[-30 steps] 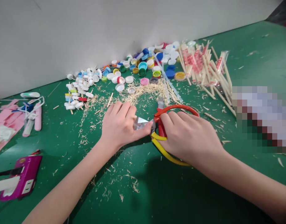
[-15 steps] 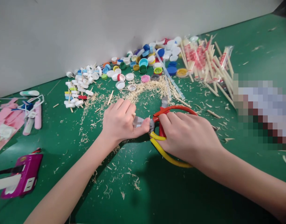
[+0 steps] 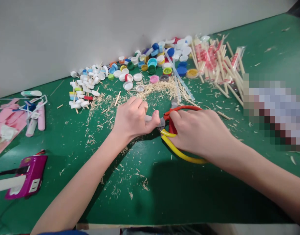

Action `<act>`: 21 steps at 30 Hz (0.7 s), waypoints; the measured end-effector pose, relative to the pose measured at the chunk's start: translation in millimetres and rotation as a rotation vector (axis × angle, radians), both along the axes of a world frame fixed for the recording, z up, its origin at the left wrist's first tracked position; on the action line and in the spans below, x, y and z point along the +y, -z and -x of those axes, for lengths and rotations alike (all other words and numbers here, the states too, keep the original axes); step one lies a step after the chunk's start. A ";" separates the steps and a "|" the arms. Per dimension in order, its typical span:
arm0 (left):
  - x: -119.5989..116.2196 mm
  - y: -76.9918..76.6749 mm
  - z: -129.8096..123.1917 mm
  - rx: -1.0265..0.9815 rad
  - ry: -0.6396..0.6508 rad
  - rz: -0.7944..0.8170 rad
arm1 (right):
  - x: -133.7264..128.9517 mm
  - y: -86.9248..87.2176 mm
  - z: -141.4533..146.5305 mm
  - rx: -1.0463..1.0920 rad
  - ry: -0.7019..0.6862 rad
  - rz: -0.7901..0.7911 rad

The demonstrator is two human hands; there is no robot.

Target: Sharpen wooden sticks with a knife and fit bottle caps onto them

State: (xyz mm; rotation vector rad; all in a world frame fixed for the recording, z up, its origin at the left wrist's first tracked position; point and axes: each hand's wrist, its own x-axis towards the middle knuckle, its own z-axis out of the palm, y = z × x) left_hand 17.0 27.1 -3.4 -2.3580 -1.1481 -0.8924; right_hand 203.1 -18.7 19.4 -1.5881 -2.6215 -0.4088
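My left hand [image 3: 132, 117] is closed, its thumb reaching toward the scissors' pivot. A pale tip, like the end of a thin wooden stick [image 3: 146, 104], peeks out by the index finger; the fingers hide the rest. Scissors [image 3: 183, 156] with one red and one yellow handle are gripped in my right hand [image 3: 198, 130]. Their blades point left and pass behind my left thumb, partly hidden. Also in the right hand is a red-handled cutter knife [image 3: 172, 126], its grey end sticking out beyond the fingers.
Wood shavings [image 3: 162, 87] lie across the green table [image 3: 130, 215]. Behind are loose bottle caps [image 3: 152, 62], and caps joined on sticks [image 3: 81, 94] at left. Wrapped chopsticks [image 3: 213, 62] lie back right. A magenta device [image 3: 30, 176] and pink glue-gun-like tool [image 3: 41, 117] are left.
Both hands and the scissors sit slightly farther right and higher in view. The scissors' handles remain spread. The view has shifted a little, bringing the table's front edge into sight.
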 end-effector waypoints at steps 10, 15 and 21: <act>1.7 1.7 -0.7 -0.008 -0.020 0.021 | 3.2 -3.4 1.4 -0.019 0.028 0.079; 2.6 -1.6 2.6 0.020 0.006 -0.029 | 1.1 -2.2 1.1 -0.016 0.022 0.013; -1.3 -25.4 9.1 0.095 0.034 -0.097 | -2.8 1.1 -7.9 0.078 -0.001 -0.221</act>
